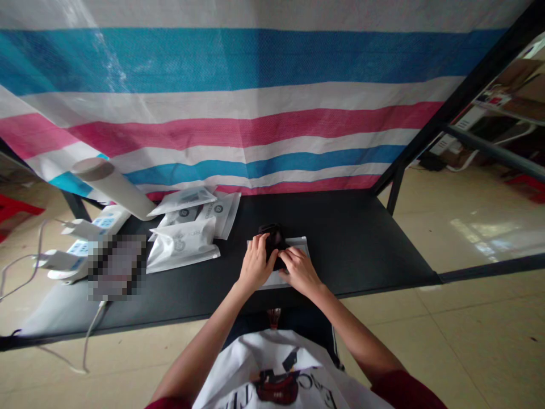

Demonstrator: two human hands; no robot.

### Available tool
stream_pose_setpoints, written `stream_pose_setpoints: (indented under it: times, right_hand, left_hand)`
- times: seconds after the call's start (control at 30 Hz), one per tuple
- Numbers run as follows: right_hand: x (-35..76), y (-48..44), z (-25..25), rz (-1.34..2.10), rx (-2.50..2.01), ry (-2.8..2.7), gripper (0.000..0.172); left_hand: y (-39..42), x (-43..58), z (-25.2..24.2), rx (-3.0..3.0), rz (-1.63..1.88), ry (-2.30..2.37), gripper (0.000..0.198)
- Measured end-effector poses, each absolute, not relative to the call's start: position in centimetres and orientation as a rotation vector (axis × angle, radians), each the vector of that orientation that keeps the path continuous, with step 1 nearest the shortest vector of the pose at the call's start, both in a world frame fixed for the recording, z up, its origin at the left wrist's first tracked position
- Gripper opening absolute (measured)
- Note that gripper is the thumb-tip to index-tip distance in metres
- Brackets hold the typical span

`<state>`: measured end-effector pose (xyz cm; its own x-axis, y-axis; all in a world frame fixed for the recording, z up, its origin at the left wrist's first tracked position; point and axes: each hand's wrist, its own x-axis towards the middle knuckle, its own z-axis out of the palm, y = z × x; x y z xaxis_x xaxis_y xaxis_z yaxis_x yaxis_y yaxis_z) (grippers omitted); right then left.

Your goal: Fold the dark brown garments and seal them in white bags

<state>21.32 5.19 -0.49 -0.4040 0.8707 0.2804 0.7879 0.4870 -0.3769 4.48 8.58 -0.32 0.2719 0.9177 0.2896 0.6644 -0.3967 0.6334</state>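
Observation:
A small black item (pixel 272 232) lies on a pale flat bag (pixel 301 245) near the front of the black table. My left hand (pixel 256 260) is closed on the black item from the left, its fingers over the top. From the right, my right hand (pixel 298 269) pinches the item's near edge with thumb and fingers. The two hands nearly meet, and they cover much of the item, so its exact shape cannot be made out.
Several white packets (pixel 183 244) lie left on the black table (pixel 361 244). Beyond them are a pale bottle (pixel 117 187), a power strip (pixel 113 218) with plugged-in chargers, and a blurred-out device (pixel 118 267) on a cable. A striped sheet (pixel 255 130) hangs behind.

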Motion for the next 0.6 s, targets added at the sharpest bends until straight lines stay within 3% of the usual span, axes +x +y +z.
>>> stream_pose_setpoints:
  times: [0.27, 0.43, 0.6]
  right_hand:
    - [21.9, 11.4, 2.2, 0.495, -1.550, -2.187, 0.030]
    - [22.0, 15.1, 0.6, 0.569, -1.822, -1.942, 0.028]
    - [22.5, 16.2, -1.0, 0.619, -1.791, -1.891, 0.031]
  left_hand:
    - [8.6, 2.4, -1.8, 2.000, 0.771, 1.296, 0.055]
    - [8.4, 2.5, -2.0, 2.121, 0.920, 1.339, 0.059]
    - [6.7, 2.8, -0.4, 2.229, 0.848, 1.375, 0.054]
